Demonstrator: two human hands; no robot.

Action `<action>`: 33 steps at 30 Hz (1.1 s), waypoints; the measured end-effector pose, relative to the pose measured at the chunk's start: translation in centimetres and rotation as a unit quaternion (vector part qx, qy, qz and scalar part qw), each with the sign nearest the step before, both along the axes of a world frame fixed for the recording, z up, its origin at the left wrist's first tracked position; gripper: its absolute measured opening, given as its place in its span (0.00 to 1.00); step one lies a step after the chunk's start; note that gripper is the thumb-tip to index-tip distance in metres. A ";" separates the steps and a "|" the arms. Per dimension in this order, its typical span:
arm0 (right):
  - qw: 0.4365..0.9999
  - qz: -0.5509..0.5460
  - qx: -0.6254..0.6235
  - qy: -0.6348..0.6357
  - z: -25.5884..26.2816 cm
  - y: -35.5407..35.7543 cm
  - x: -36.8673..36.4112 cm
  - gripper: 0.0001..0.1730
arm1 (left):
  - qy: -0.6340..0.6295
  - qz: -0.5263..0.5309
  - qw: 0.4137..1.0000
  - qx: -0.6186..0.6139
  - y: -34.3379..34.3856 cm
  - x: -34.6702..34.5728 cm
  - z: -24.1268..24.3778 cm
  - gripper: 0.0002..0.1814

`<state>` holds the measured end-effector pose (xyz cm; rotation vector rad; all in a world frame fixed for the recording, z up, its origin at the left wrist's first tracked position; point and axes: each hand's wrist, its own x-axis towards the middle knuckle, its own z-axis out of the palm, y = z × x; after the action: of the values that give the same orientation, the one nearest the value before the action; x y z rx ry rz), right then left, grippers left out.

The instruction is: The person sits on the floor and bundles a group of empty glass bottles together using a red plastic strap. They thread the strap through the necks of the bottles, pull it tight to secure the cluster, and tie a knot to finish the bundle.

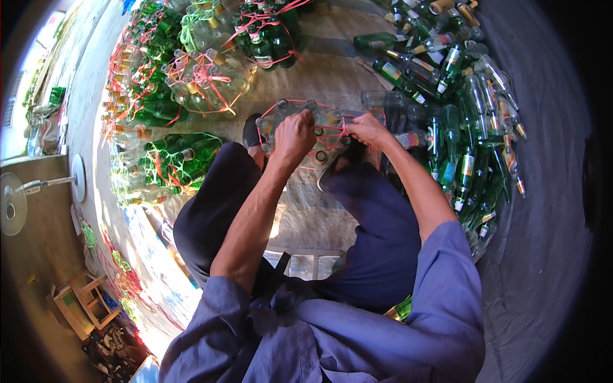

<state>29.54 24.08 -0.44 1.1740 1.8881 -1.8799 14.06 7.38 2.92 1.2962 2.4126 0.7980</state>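
A cluster of clear glass bottles (pixel 321 156) stands upright on the floor between my feet, mouths facing up. Pink-red plastic twine (pixel 330 128) loops around the cluster and crisscrosses over the bottle necks. My left hand (pixel 296 135) is closed in a fist above the bottles, gripping the twine; its fingertips are hidden from me. At the right side of the cluster, my right hand (pixel 368 129) pinches another part of the same twine. A strand stretches between both hands.
Loose green and clear bottles (pixel 467 158) lie heaped at the right. Tied bundles of green bottles (pixel 184 160) and clear bottles (pixel 206 88) stand at the left and far left. Tangled twine (pixel 122 268), a fan (pixel 13 205) and a wooden stool (pixel 91 306) are at the lower left.
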 end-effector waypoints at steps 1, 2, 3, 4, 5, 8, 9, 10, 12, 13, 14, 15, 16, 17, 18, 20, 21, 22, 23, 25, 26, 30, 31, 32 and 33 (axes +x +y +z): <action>1.000 -0.007 0.008 0.004 -0.3 0.0 0.1 0.14 | -0.002 0.002 1.000 -0.007 0.2 -0.2 0.1 0.05; 1.000 -0.014 0.016 0.008 -0.9 0.0 0.3 0.14 | -0.004 0.005 1.000 -0.015 0.4 -0.2 0.2 0.06; 0.999 -0.020 0.024 0.012 -0.7 -0.1 0.2 0.14 | 0.015 0.002 0.999 -0.034 0.4 -0.3 0.2 0.06; 0.999 -0.027 0.025 0.005 -0.5 0.0 0.2 0.14 | 0.033 0.000 0.998 -0.054 0.5 -0.2 0.1 0.07; 0.999 -0.034 0.025 -0.002 -0.2 0.1 0.3 0.13 | 0.051 -0.002 0.996 -0.074 0.5 -0.2 0.1 0.07; 0.997 -0.071 0.018 -0.013 0.3 0.2 0.2 0.13 | 0.101 -0.022 0.989 -0.103 0.6 0.4 0.1 0.07; 0.996 -0.089 0.015 -0.016 0.4 0.3 0.2 0.13 | 0.101 -0.028 0.989 -0.101 0.6 0.4 0.0 0.08; 0.994 -0.110 0.004 -0.012 0.4 0.4 0.1 0.13 | 0.101 -0.034 0.989 -0.100 0.6 0.3 0.0 0.08; 0.988 -0.154 -0.019 -0.004 0.1 0.6 0.0 0.13 | 0.105 -0.052 0.988 -0.099 0.6 0.1 0.0 0.07; 0.984 -0.175 -0.026 -0.006 -0.1 0.6 -0.2 0.13 | 0.110 -0.064 0.987 -0.101 0.5 -0.1 0.0 0.06; 0.980 -0.195 -0.032 -0.008 -0.4 0.6 -0.4 0.13 | 0.114 -0.075 0.985 -0.102 0.5 -0.3 0.1 0.05; 0.976 -0.215 -0.038 -0.010 -0.3 0.5 -0.7 0.12 | 0.109 -0.087 0.984 -0.109 0.6 -0.5 0.2 0.06; 0.972 -0.231 -0.028 -0.014 -0.2 0.5 -0.9 0.12 | 0.105 -0.098 0.983 -0.117 0.6 -0.8 0.3 0.06; 0.969 -0.247 -0.018 -0.018 -0.1 0.3 -1.2 0.12 | 0.100 -0.109 0.981 -0.125 0.7 -1.1 0.3 0.07; 0.965 -0.262 -0.009 -0.022 0.0 0.2 -1.4 0.12 | 0.082 -0.110 0.983 -0.122 0.7 -1.2 0.6 0.07; 0.956 -0.292 0.002 -0.009 0.5 0.5 -1.5 0.12 | 0.047 -0.114 0.986 -0.116 0.8 -1.4 1.2 0.08; 0.952 -0.307 0.007 -0.003 0.6 0.6 -1.6 0.13 | 0.061 -0.101 0.992 -0.037 0.6 -1.3 0.7 0.08; 0.953 -0.302 -0.001 0.005 0.5 0.8 -1.5 0.13 | 0.075 -0.088 0.992 0.041 0.3 -1.1 0.2 0.09; 0.955 -0.297 -0.010 0.013 0.1 1.0 -1.5 0.13 | 0.089 -0.075 0.986 0.119 -0.1 -0.8 -0.3 0.09; 0.955 -0.295 -0.017 0.019 0.0 1.2 -1.1 0.13 | 0.145 -0.149 0.970 0.124 -0.2 0.6 1.4 0.10; 0.956 -0.292 -0.017 0.020 0.2 1.2 -1.1 0.13 | 0.148 -0.184 0.959 0.155 0.0 1.4 1.4 0.13; 0.957 -0.287 -0.036 0.016 2.5 0.5 -1.7 0.13 | 0.138 -0.292 0.939 0.114 0.8 4.0 1.5 0.23; 0.958 -0.283 -0.040 0.016 2.6 0.5 -1.7 0.13 | 0.153 -0.294 0.939 0.094 0.6 4.0 1.0 0.27; 0.959 -0.280 -0.044 0.016 2.6 0.5 -1.7 0.13 | 0.167 -0.295 0.938 0.074 0.5 4.1 0.5 0.31; 0.959 -0.278 -0.049 0.015 2.4 0.5 -1.6 0.13 | 0.181 -0.297 0.936 0.053 0.4 4.1 0.1 0.35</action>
<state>27.93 24.55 1.97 1.7881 1.5575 -2.2352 18.11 7.73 3.02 2.2262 2.0227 0.5483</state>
